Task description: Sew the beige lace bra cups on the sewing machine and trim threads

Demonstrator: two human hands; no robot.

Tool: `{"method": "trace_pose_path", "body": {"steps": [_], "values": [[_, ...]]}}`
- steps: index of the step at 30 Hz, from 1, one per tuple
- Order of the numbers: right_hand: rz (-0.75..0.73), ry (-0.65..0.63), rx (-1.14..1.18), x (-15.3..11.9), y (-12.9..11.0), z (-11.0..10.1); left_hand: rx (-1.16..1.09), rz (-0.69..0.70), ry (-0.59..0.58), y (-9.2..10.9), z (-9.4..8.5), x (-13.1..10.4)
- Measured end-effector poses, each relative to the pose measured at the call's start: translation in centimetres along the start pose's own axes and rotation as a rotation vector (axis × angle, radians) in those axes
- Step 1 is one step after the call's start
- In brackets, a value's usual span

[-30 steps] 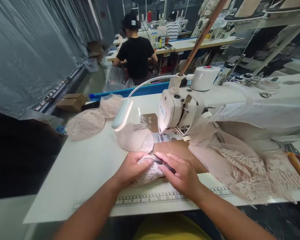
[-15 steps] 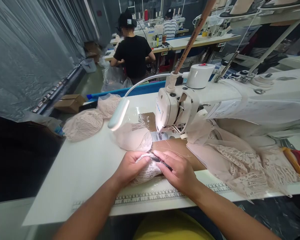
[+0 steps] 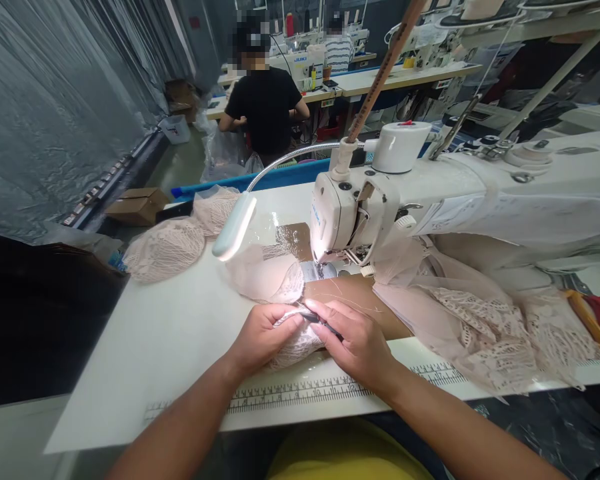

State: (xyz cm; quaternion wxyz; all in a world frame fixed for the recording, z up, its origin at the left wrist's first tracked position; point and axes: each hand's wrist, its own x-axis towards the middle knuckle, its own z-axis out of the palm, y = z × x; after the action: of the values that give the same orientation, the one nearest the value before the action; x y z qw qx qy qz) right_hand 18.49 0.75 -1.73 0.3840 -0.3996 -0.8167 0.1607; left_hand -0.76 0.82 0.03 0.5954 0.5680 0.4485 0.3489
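Pinching a lace piece [image 3: 296, 350] in the left hand [image 3: 259, 337] and a dark tool [image 3: 311, 318] in the right hand [image 3: 359, 339], a person works over a ruler-marked white surface [image 3: 180, 333], before a sewing machine [image 3: 330, 208]. Beyond, a co-worker [image 3: 263, 110] in black faces another surface [image 3: 323, 96]; by silvery sheeting [image 3: 80, 100] stand a cardboard box [image 3: 137, 205] and a translucent bin [image 3: 175, 130], contents indistinct from here.

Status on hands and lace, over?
Left hand holds lace piece. Right hand holds small dark tool at its edge. Hands partly cover both. Another lace-edged piece just beyond.
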Motion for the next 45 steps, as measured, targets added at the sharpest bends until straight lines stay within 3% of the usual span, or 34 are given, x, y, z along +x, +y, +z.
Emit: {"method": "trace_pose_path", "body": {"steps": [5, 11, 15, 18, 23, 33, 38, 45], "values": [[0.037, -0.011, 0.072, 0.3, -0.4, -0.1, 0.082, 0.037, -0.035, -0.1, 0.1, 0.1], [0.218, -0.021, 0.2, 0.7, -0.7, -0.6, 0.097, 0.025, -0.079, -0.1, 0.2, 0.1], [0.334, 0.038, 0.231, 0.7, -0.3, -1.1, 0.125, 0.002, -0.117, -0.2, 0.2, 0.0], [0.301, 0.011, 0.254, 0.6, -0.2, -1.2, 0.112, -0.018, -0.098, -0.2, 0.3, 0.0], [0.12, -0.165, 0.191, 0.8, -0.6, -0.7, 0.141, 0.001, -0.141, -0.2, 0.3, 0.0], [0.063, -0.042, -0.083, 0.7, -0.3, -0.2, 0.128, -0.009, -0.196, -0.4, 0.2, 0.2], [0.011, -0.019, -0.035, 0.7, -0.3, -0.4, 0.118, -0.017, -0.174, -0.2, 0.3, 0.1], [0.109, -0.037, 0.016, 0.8, -0.4, -0.2, 0.09, 0.041, -0.135, 0.1, 0.6, 0.1]]}}
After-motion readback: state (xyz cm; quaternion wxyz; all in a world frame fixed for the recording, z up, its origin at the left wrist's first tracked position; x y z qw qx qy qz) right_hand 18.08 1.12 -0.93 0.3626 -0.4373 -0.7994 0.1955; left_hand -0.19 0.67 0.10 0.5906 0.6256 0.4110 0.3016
